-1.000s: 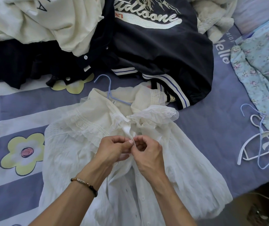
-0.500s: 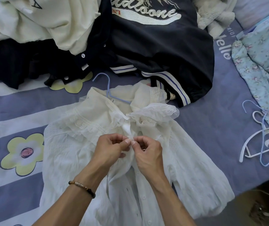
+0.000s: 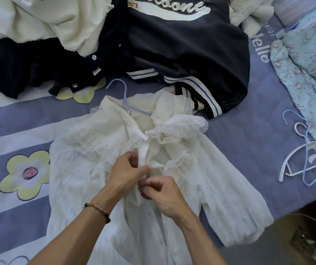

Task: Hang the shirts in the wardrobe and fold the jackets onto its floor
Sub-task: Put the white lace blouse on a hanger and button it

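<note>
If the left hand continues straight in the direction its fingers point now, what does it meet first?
The left hand points toward the right hand, across the white blouse placket both pinch. It would probably meet the right hand's fingertips first; they look almost touching, though depth is unclear.

Both hands [image 3: 143, 180] lower on placket [image 3: 143, 155]

Two hands, left [image 3: 126, 175] and right [image 3: 162, 196], work over one white ruffled shirt [image 3: 88, 169] on one bed [image 3: 249, 150]. One navy varsity jacket [image 3: 182, 50], one cream garment [image 3: 48, 20] and one floral blue garment [image 3: 310, 64] lie around it. One blue hanger [image 3: 125, 96] sits in the shirt; at least two loose hangers [image 3: 306, 159] lie tangled at right, exact number unclear. One bracelet [image 3: 97, 207] circles the left wrist.
</note>
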Tool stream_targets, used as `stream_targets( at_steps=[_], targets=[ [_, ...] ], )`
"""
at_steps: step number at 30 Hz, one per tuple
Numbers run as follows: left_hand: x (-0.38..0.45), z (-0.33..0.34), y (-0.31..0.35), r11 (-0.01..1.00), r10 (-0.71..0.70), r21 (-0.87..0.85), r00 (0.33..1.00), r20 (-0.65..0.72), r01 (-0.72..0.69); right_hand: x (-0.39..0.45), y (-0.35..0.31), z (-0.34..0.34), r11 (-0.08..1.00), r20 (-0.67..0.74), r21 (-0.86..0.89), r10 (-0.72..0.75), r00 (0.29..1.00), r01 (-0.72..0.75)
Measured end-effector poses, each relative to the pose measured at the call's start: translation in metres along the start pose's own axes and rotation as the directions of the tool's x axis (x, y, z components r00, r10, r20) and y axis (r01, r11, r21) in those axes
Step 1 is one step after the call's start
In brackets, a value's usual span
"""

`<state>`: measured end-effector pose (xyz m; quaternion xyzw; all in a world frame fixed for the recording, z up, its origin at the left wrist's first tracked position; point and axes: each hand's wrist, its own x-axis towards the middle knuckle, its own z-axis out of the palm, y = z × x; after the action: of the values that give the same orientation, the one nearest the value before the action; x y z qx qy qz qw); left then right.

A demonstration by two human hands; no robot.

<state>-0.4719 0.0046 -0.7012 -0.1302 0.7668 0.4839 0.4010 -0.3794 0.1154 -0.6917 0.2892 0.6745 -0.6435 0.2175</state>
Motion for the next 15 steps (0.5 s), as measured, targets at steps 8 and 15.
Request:
stream_targets(
  at_steps=[8,15],
  targets=[
    [-0.013,0.0,-0.033,0.981,0.044,0.19,0.997,-0.065,-0.031,0.014,0.035,-0.007,0.915,-0.323,-0.404,-0.148,0.935,0.005],
    [-0.022,0.0,-0.047,0.956,0.004,0.293,1.0,-0.011,-0.001,0.045,0.028,0.011,0.844,-0.393,-0.536,-0.23,0.89,-0.019]
  ],
)
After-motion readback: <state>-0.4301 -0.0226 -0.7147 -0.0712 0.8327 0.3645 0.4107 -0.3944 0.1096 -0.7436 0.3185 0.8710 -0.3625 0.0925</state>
